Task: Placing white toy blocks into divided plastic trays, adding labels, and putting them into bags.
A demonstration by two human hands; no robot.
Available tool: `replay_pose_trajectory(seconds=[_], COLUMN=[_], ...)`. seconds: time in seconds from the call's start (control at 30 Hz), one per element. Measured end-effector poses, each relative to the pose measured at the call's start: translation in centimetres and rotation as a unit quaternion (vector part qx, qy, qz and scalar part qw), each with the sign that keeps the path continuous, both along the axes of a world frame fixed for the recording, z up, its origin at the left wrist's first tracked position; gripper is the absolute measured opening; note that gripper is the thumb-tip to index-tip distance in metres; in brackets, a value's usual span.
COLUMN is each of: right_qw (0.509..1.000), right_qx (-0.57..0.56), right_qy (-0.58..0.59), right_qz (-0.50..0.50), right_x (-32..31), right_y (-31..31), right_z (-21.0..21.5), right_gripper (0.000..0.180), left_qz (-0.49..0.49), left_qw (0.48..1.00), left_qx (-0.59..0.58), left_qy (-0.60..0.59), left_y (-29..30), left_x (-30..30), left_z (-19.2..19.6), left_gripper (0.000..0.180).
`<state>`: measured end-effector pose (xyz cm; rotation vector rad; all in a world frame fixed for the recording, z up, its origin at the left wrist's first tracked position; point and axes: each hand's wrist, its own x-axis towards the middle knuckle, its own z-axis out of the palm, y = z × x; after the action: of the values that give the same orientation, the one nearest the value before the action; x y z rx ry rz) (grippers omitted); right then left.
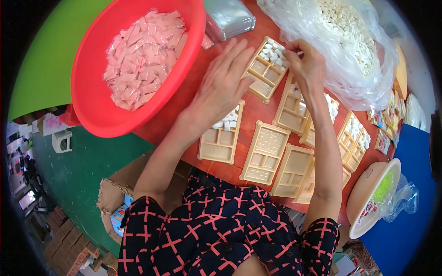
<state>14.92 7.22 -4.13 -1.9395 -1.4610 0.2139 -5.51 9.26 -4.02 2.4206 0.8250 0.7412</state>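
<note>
My left hand (223, 80), slightly blurred, is open with its fingers stretched out beside a small beige compartment tray (258, 67). White chunky pieces (274, 55) fill that tray's far compartment; its nearer compartments hold none. At the tray's far right corner is my right hand (307, 63), its fingers curled together. Whether they pinch a white piece or the tray's rim is hidden. Partly under my left wrist lies another beige tray (216, 152) with white pieces at its far end. More such trays (291, 108) lie below my right forearm, some holding white pieces.
A red basin (87, 99) of small pink packets (142, 60) stands at the far left. Beside it is a stack of clear plastic bags (232, 20). A clear bag of white pieces (354, 37) lies at the far right. Near right stands a cream bowl (361, 193).
</note>
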Motion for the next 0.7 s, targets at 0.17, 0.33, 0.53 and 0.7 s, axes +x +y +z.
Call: replay_pose_trajectory(seconds=[0.17,0.33,0.53,0.7], right_qw=[0.998,0.984,0.986,0.980], right_qx=[0.001,0.129,0.104,-0.045], right_qy=[0.042,0.118,0.031,-0.178], right_qz=[0.035,0.046,-0.124,-0.082], right_x=[0.2,3.9,19.6,27.7], right_y=[2.2,1.4,1.3,2.1], right_z=[-1.1,2.8,5.1,1.9], right_gripper=[0.017,0.018,0.014,0.018], left_qz=[-0.024,-0.030,-0.118,-0.118], left_qw=[0.998,0.995,0.989,0.973], left_qx=[0.048,0.081,-0.008,0.130], left_qy=[0.014,-0.046,-0.091,0.152], left_y=[1.7,3.2,9.6,17.9], left_x=[3.8,7.5,24.4,32.1], left_z=[-0.4,3.1,6.2,0.9], left_gripper=[0.049,0.037,0.018,0.022])
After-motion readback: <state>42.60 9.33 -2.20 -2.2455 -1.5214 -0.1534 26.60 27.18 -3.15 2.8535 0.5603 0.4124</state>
